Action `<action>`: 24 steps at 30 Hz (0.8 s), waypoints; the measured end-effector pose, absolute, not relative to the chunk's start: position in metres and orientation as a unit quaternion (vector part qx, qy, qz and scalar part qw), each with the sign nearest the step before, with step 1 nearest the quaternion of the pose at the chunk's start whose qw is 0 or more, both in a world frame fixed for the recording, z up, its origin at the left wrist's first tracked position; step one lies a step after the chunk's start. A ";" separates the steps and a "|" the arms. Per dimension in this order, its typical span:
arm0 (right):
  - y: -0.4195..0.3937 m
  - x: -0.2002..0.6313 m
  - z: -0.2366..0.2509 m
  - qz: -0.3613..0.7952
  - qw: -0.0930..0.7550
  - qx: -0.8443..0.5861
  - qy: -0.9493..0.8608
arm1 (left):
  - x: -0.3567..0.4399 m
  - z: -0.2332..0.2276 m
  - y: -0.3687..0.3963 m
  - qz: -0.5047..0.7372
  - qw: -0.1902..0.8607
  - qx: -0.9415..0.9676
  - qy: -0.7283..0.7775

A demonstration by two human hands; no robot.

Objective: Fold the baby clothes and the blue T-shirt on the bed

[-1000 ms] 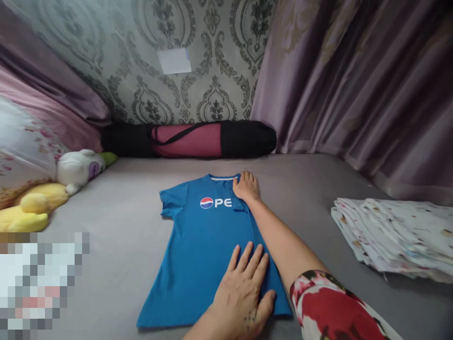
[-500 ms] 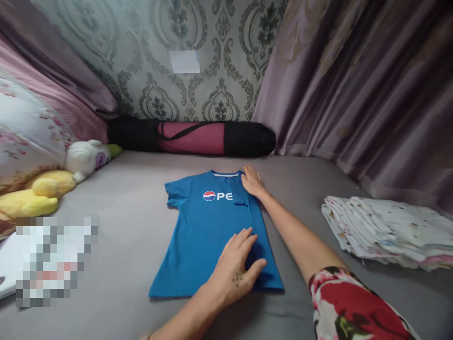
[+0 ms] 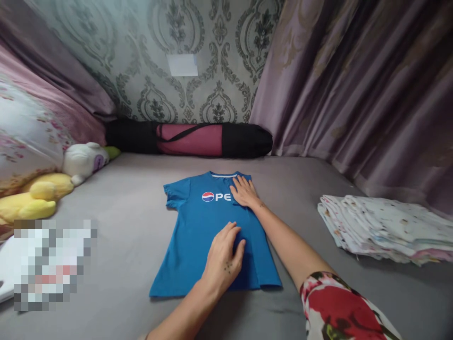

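One blue cotton T-shirt (image 3: pixel 198 231) with a printed logo, spread on grey bed sheet (image 3: pixel 123 226), right side folded inward. Left hand (image 3: pixel 223 260) flat, fingers extended, pressing lower fold; right hand (image 3: pixel 243 191) flat near collar, gripping nothing. Right of both hands: one stack of folded patterned cloths (image 3: pixel 385 226). Left: two plush toys, yellow (image 3: pixel 33 198) and white (image 3: pixel 85 160). Beyond: one rolled maroon-and-black mat bag (image 3: pixel 191 139), damask wallpaper (image 3: pixel 159 56), mauve curtain (image 3: pixel 354 85).

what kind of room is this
Most likely a bedroom: a blue t-shirt lies flat on a grey bed sheet, with stuffed toys and a floral pillow at one side, and curtains along the other.
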State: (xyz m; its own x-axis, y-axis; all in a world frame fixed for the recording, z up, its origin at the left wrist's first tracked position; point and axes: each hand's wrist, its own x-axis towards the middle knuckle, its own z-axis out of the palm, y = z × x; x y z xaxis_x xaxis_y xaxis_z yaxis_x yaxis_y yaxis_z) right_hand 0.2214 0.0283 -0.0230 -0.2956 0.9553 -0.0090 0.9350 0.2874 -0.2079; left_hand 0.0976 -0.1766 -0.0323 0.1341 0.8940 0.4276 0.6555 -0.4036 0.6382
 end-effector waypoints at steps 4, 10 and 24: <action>0.034 0.232 -0.014 0.138 0.074 -0.602 -0.783 | 0.096 -0.036 -0.174 0.410 0.138 0.724 0.536; 0.039 0.242 -0.023 0.090 0.065 -0.642 -0.759 | 0.096 -0.036 -0.172 0.398 0.150 0.721 0.546; -0.043 0.257 -0.027 0.099 0.103 -0.583 -0.800 | 0.088 -0.019 -0.170 0.392 0.163 0.733 0.530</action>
State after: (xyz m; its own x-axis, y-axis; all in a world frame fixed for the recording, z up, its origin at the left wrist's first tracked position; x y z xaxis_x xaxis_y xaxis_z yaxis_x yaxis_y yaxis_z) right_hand 0.2569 -0.0431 -0.0273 -0.2980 0.9533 0.0502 0.9125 0.2999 -0.2783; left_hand 0.0880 -0.1697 -0.0194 0.1293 0.9063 0.4025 0.6498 -0.3840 0.6560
